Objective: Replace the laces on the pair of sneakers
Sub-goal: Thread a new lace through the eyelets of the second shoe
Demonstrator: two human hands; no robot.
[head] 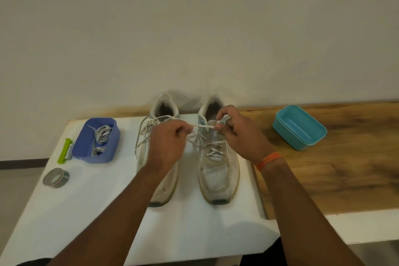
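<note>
1. Your left hand [170, 144] is curled into a loose fist above the left sneaker [158, 157], with the fingertips pinching one strand of the right sneaker's lace [201, 127].
2. Your right hand [235, 131] is curled too, with the thumb and forefinger pinching the other end of that lace near the collar of the right sneaker [218, 157]. An orange band [268, 160] circles that wrist.
3. The lace runs nearly taut between your two hands, just above the upper eyelets of the right sneaker. Lower down it is crossed through the eyelets toward the toe.
4. The left sneaker's own lace [149, 127] hangs slack, looping out over its outer side and down onto the white board [86, 211].
5. Both sneakers stand side by side on the white board, toes toward you, heels close to the wall [194, 28].
6. To your left on the board sits a blue-violet tub [97, 140] holding coiled pale laces [101, 136].
7. Just beside that tub, on its left, lies a lime-green tool [64, 150]; what it is cannot be told.
8. Nearer to you than the tool rests a grey roll of tape [56, 177].
9. To your right, well apart from the sneakers, a teal container [299, 127] sits on the wooden tabletop [345, 168].
</note>
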